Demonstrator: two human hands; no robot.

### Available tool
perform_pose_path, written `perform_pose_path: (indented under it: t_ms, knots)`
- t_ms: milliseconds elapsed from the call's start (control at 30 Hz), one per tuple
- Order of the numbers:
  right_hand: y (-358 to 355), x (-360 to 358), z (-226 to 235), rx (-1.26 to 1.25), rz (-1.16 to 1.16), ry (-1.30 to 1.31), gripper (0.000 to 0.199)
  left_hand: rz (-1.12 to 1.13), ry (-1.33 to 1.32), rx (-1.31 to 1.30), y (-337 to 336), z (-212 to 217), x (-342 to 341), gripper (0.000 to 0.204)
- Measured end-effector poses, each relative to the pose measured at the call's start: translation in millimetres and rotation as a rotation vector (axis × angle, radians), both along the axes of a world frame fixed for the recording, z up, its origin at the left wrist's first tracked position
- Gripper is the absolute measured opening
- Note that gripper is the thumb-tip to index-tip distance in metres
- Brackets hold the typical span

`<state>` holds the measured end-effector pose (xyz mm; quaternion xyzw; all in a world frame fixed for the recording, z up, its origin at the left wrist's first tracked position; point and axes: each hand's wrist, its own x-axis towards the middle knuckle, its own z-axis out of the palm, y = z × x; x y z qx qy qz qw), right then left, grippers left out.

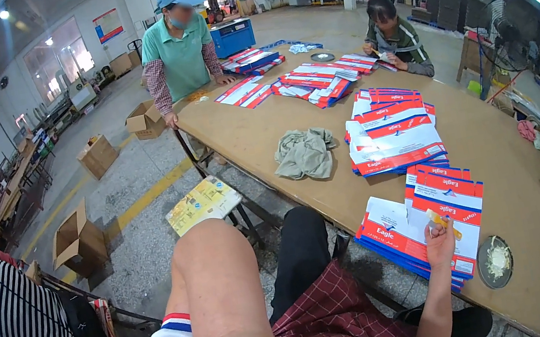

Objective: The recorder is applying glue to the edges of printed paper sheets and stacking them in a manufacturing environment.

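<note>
— Starting at our left: the left arm fills the lower middle of the view, but the left hand is cut off below the frame, so we cannot tell how it is set.

— Moving right, our right hand point(439, 234) is closed around a small yellow tool point(443, 221), pinched between thumb and fingers, right over the stack of flat cartons point(416, 229) at the near edge of the tabletop point(495, 136).

— That stack sits close to the edge. We judge a push from the wrist could slide the top sheets off toward our lap.

— And the round dish of pale paste point(494, 262) lies just beside the stack; a careless sweep could smear the cartons.

— What the tool really is, we cannot make out; it is too small.

— Same for the far right: things there bend into the dark rim.
</note>
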<state>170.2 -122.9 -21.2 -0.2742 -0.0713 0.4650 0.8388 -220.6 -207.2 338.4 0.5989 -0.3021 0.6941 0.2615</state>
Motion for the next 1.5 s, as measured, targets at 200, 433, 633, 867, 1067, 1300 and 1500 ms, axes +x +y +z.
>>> perform_pose_path:
  t_ms: [200,433,633,867,1067,1300,1500]
  knots:
    - [1,21,-16,-0.036,-0.034,-0.021,0.024,-0.066,-0.043,0.255,24,-18,9,0.014]
    - [8,19,-17,0.094,0.025,0.026,0.026,0.232,0.424,-0.552,87,-128,47,0.008]
    - [8,5,3,0.023,-0.010,0.040,0.026,0.588,1.124,-0.380,198,-242,195,0.024]
    - [8,8,3,0.037,0.000,0.043,0.026,0.934,1.408,-0.088,214,-320,242,0.022]
    - [2,1,6,0.007,-0.011,0.052,0.026,0.936,1.404,-0.077,209,-343,233,0.029]
    - [5,-8,17,-0.035,-0.029,-0.004,0.025,0.741,1.347,-0.329,212,-330,227,0.029]
    - [7,-1,18,-0.118,-0.009,0.051,0.022,0.707,1.382,-0.202,214,-334,229,0.038]
